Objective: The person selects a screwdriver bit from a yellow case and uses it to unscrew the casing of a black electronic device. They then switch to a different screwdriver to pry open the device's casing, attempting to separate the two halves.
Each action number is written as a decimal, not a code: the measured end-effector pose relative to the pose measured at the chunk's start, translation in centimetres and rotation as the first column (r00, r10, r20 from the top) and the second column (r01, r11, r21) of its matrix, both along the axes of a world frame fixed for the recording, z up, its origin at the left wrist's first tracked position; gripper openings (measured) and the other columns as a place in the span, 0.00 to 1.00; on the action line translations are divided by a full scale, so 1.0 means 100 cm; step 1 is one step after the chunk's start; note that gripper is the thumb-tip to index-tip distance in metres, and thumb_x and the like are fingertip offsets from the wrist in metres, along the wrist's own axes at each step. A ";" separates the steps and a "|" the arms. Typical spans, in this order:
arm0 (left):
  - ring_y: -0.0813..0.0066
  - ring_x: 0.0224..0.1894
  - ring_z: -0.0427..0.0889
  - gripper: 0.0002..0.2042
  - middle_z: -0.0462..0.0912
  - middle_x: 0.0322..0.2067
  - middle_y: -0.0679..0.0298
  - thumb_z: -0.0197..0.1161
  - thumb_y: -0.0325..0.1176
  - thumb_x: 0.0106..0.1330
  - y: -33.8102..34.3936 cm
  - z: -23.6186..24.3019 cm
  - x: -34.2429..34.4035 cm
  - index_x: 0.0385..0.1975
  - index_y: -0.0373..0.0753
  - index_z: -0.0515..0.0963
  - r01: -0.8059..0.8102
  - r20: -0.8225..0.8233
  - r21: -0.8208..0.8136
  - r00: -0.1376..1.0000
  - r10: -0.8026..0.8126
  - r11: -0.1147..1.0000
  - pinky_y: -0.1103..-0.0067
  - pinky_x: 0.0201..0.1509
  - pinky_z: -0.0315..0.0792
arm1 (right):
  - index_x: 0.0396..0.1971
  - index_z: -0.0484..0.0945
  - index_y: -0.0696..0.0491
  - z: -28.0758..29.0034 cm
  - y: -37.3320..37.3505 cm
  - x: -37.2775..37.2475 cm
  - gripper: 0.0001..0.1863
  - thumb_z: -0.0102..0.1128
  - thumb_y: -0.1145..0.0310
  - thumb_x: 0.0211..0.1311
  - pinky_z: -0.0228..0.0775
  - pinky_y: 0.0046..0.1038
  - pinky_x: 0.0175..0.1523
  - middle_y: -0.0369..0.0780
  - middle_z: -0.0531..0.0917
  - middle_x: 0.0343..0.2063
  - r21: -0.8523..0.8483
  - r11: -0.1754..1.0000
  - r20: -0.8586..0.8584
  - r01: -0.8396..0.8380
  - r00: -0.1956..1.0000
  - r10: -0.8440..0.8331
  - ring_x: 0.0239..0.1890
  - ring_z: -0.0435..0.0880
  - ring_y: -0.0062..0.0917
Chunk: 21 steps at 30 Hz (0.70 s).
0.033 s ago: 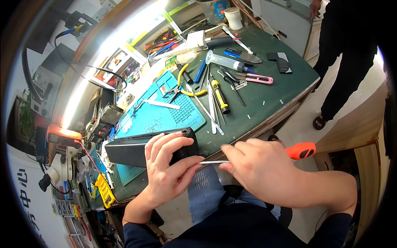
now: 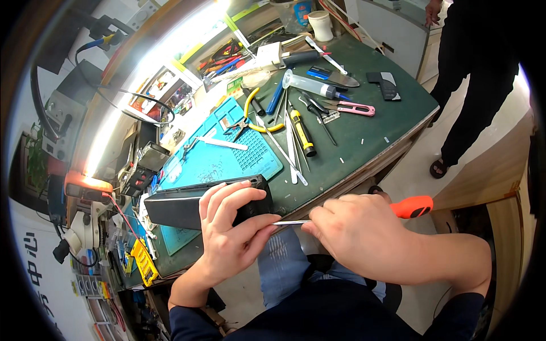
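A long black box-shaped case [image 2: 177, 207] lies at the near edge of the bench, over the blue mat. My left hand [image 2: 232, 236] grips its right end, fingers over the top, while the thumb and forefinger come together at the tip of a screwdriver [image 2: 412, 207]. My right hand [image 2: 358, 238] is closed around that screwdriver. Its red handle sticks out to the right of the hand, and its thin metal shaft runs left toward the end of the case. My left fingertips hide where the tip meets the case.
On the green bench top [image 2: 364, 150] lie yellow-handled pliers [image 2: 250, 113], a yellow-black screwdriver [image 2: 302, 132], tweezers [image 2: 281, 149], a syringe [image 2: 310, 85] and pink-handled scissors [image 2: 357, 108]. A yellow multimeter [image 2: 144, 262] leans at the left. Another person [image 2: 478, 96] stands beyond the bench at the right.
My right hand has turned slightly around the screwdriver, its fingers curling closer in, and the red handle has shifted a touch left. My left hand and the case have stayed put.
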<state>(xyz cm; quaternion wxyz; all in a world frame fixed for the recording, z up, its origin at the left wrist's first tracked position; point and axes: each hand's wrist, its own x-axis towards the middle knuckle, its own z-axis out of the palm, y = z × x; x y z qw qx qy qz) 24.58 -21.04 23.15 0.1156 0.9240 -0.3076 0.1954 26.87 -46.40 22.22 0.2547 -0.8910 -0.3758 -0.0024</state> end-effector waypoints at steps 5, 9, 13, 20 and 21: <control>0.61 0.60 0.77 0.11 0.83 0.52 0.65 0.78 0.36 0.50 -0.001 0.000 0.001 0.33 0.47 0.89 -0.033 -0.035 -0.026 0.999 0.032 0.999 0.61 0.67 0.64 | 0.27 0.74 0.54 0.004 0.003 0.001 0.13 0.68 0.64 0.65 0.77 0.36 0.30 0.38 0.80 0.23 0.076 0.997 0.045 -0.009 0.999 0.006 0.27 0.84 0.35; 0.62 0.59 0.77 0.10 0.82 0.52 0.66 0.79 0.37 0.49 -0.008 0.004 0.002 0.31 0.46 0.89 -0.042 -0.032 0.011 0.999 0.042 0.999 0.61 0.67 0.64 | 0.28 0.75 0.54 -0.001 0.007 -0.003 0.13 0.69 0.63 0.64 0.77 0.37 0.32 0.39 0.81 0.24 0.107 0.994 0.076 0.034 0.996 -0.042 0.28 0.84 0.35; 0.62 0.59 0.77 0.10 0.82 0.52 0.66 0.79 0.40 0.51 -0.001 0.000 0.002 0.32 0.47 0.89 -0.022 -0.013 0.001 1.000 0.022 1.000 0.60 0.68 0.63 | 0.29 0.76 0.54 -0.001 0.004 -0.003 0.12 0.67 0.64 0.66 0.78 0.36 0.33 0.40 0.82 0.24 0.116 0.993 0.061 -0.002 0.998 -0.005 0.29 0.85 0.35; 0.58 0.59 0.78 0.10 0.80 0.51 0.63 0.79 0.36 0.48 -0.009 0.005 0.001 0.31 0.46 0.90 -0.081 -0.072 0.003 0.994 0.081 0.997 0.55 0.69 0.63 | 0.30 0.77 0.55 0.003 0.004 0.004 0.11 0.65 0.64 0.68 0.78 0.36 0.34 0.41 0.82 0.25 0.040 0.999 -0.018 0.008 1.000 -0.007 0.30 0.86 0.36; 0.58 0.59 0.78 0.10 0.81 0.51 0.63 0.79 0.36 0.48 -0.009 0.006 0.001 0.31 0.46 0.90 -0.061 -0.059 0.010 0.996 0.061 0.998 0.55 0.69 0.63 | 0.31 0.77 0.55 0.004 0.005 0.003 0.11 0.66 0.63 0.67 0.77 0.38 0.33 0.41 0.82 0.26 0.047 0.999 -0.035 0.021 0.999 -0.019 0.30 0.85 0.38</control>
